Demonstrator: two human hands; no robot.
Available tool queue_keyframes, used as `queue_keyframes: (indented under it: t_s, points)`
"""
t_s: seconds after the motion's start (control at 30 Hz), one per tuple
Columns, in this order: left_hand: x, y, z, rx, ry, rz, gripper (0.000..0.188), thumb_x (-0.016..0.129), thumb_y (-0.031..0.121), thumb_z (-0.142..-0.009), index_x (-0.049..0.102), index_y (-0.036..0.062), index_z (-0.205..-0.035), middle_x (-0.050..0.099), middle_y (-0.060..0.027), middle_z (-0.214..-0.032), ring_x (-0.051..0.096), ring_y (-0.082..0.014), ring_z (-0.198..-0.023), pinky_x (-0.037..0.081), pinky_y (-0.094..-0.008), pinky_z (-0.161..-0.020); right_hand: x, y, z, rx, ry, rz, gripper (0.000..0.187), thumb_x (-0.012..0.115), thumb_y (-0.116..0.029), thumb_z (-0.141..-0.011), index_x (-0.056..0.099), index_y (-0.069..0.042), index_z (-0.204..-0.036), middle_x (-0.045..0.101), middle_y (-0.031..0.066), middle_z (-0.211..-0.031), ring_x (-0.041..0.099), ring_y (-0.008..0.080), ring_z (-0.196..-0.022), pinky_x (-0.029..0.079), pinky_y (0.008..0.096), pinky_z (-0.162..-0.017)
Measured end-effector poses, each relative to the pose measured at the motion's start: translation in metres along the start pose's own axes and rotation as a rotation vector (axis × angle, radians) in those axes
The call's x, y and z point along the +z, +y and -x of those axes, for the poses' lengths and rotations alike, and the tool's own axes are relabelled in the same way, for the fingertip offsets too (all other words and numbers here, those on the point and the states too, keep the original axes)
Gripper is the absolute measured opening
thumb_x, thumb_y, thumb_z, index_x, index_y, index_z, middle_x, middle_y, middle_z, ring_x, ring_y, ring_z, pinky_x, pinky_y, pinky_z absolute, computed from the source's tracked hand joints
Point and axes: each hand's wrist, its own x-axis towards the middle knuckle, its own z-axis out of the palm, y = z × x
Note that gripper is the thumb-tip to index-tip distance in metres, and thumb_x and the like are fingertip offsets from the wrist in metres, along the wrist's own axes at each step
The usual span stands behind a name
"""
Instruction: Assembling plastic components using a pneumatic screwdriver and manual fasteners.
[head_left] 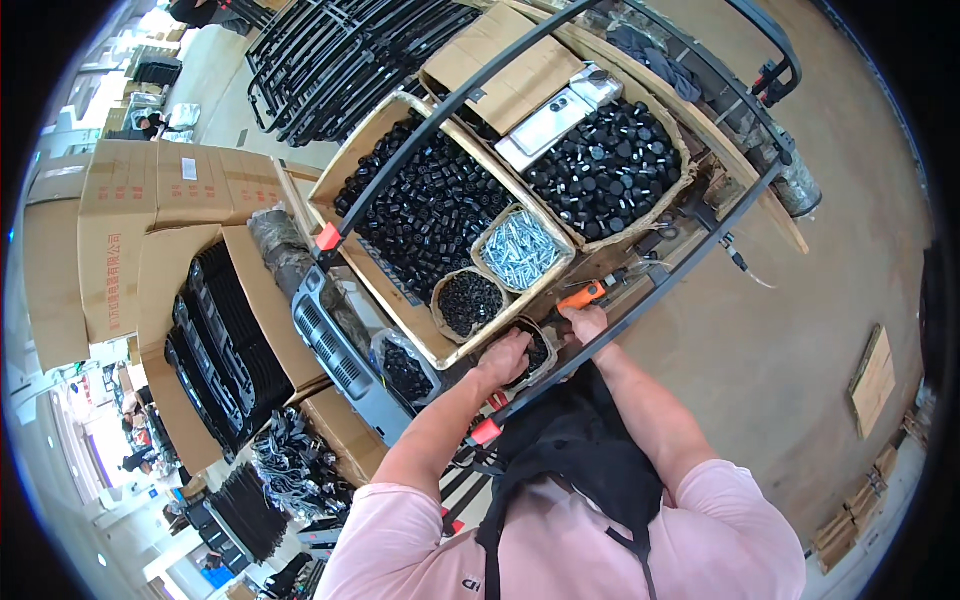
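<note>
Small black parts in a round paper tub (541,352) at frame centre meet the left hand (505,357), fingers curled in, beside brown cartons (395,290), while the right hand (586,322) grips an orange-handled tool (581,296).

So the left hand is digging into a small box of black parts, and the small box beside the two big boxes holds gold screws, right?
Not quite. The left hand does reach into a small box of black parts, but the small box beside the big boxes holds silver screws, not gold. The head view shows this.
</note>
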Motion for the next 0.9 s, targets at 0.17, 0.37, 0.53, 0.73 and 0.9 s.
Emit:
queue_keyframes:
  t_s: [0.17, 0.37, 0.53, 0.73, 0.9]
  points:
    - [-0.006, 0.023, -0.020, -0.282, -0.140, 0.449, 0.023, 0.064, 0.016, -0.089, 0.063, 0.0051, -0.110, 0.063, -0.0125, -0.095, 0.067, -0.0280, -0.096, 0.056, -0.0431, -0.085, -0.003, 0.043, -0.045, 0.020, 0.453, 0.187, 0.032, 0.085, -0.028, -0.085, 0.075, 0.001, -0.092, 0.074, 0.0094, -0.082, 0.067, 0.0228, -0.061, 0.054, 0.0372, -0.049]
    - [-0.019, 0.010, -0.016, -0.652, -0.224, 1.083, 0.015, 0.059, 0.028, -0.104, 0.062, 0.0137, -0.102, 0.057, 0.0025, -0.086, 0.051, -0.0101, -0.067, 0.043, -0.0289, -0.058, 0.001, -0.008, -0.014, -0.174, 0.374, -0.066, 0.023, 0.081, -0.024, -0.081, 0.072, -0.003, -0.082, 0.070, 0.0056, -0.073, 0.065, 0.0176, -0.062, 0.051, 0.0368, -0.054]
    - [-0.028, 0.016, -0.018, -0.525, -0.393, 1.288, 0.021, 0.055, 0.034, -0.109, 0.057, 0.0155, -0.098, 0.052, 0.0058, -0.082, 0.042, -0.0057, -0.064, 0.029, -0.0223, -0.052, -0.073, -0.013, -0.022, 0.189, -0.128, -0.538, 0.021, 0.076, -0.021, -0.087, 0.056, -0.016, -0.092, 0.055, -0.0007, -0.067, 0.052, 0.0152, -0.048, 0.038, 0.0329, -0.037]
    - [-0.038, 0.018, -0.005, -0.550, -0.430, 1.469, 0.024, 0.052, 0.032, -0.110, 0.062, 0.0124, -0.102, 0.057, 0.0029, -0.085, 0.046, -0.0089, -0.064, 0.033, -0.0239, -0.053, -0.101, -0.006, 0.024, 0.012, -0.189, -0.564, 0.050, 0.072, -0.022, -0.092, 0.060, -0.014, -0.140, 0.072, 0.0077, -0.096, 0.070, 0.0202, -0.078, 0.046, 0.0305, -0.050]
    - [-0.041, 0.034, 0.002, -0.366, -0.395, 1.610, 0.027, 0.048, 0.027, -0.112, 0.065, 0.0067, -0.113, 0.072, -0.0077, -0.107, 0.071, -0.0211, -0.091, 0.056, -0.0338, -0.078, -0.134, 0.037, 0.074, -0.010, -0.123, -0.578, 0.056, 0.068, -0.019, -0.097, 0.053, -0.013, -0.150, 0.073, 0.0110, -0.115, 0.072, 0.0231, -0.101, 0.050, 0.0322, -0.062]
